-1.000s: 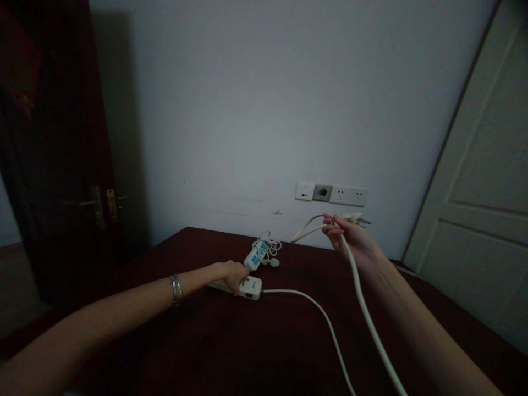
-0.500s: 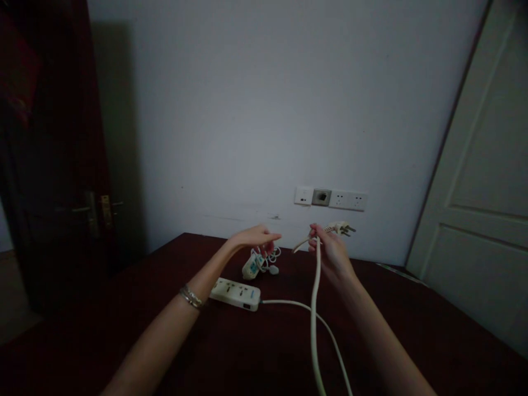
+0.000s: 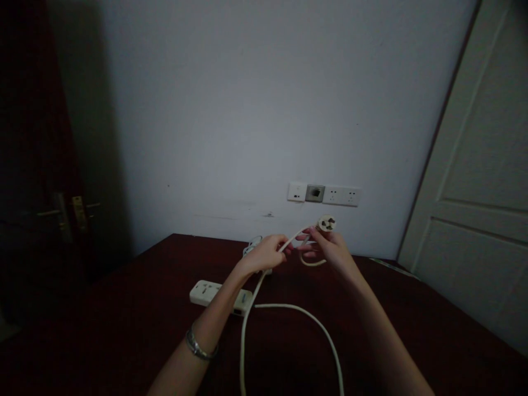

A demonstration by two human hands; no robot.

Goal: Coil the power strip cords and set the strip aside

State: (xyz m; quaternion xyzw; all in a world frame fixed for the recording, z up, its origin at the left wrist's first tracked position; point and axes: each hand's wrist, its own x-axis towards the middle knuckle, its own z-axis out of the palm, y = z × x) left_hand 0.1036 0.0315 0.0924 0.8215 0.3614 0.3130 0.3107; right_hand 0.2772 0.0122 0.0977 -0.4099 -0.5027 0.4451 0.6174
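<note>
My left hand (image 3: 272, 253) is closed around the white power cord (image 3: 243, 346), fingers pinching it above the table. To its right, my right hand (image 3: 325, 246) grips the same cord near its plug (image 3: 327, 223), whose prongs face toward me. A short curl of cord hangs below the right fingers. The white power strip (image 3: 204, 291) lies on the table, partly hidden behind my left forearm, and its cord loops out toward the front. Behind my left hand, a second strip with bundled white cable (image 3: 252, 245) is mostly covered.
A dark red table (image 3: 157, 297) spans the view against a pale wall. Several wall sockets (image 3: 340, 196) sit in a row above its back edge. A white panelled door (image 3: 474, 236) stands at the right, a dark door with a handle (image 3: 78, 213) at the left.
My left hand has moved right and taken hold of the cord, drawing its hanging part leftward. In my right hand, the plug has turned from pointing right to facing me.
</note>
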